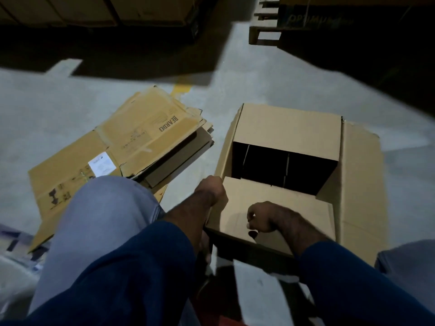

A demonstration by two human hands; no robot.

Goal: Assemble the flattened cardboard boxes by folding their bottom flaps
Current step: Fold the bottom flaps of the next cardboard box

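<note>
Concrete floor, half-folded cardboard box

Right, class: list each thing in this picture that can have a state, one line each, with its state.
box: set up, bottom not closed, dark gap in the middle.
near flap: folded in.
far flap: folded in.
right flap: spread outward.
flattened boxes: stacked flat, unassembled.
left hand: curled, gripping the box's left edge.
right hand: fingers curled, resting on the near flap.
</note>
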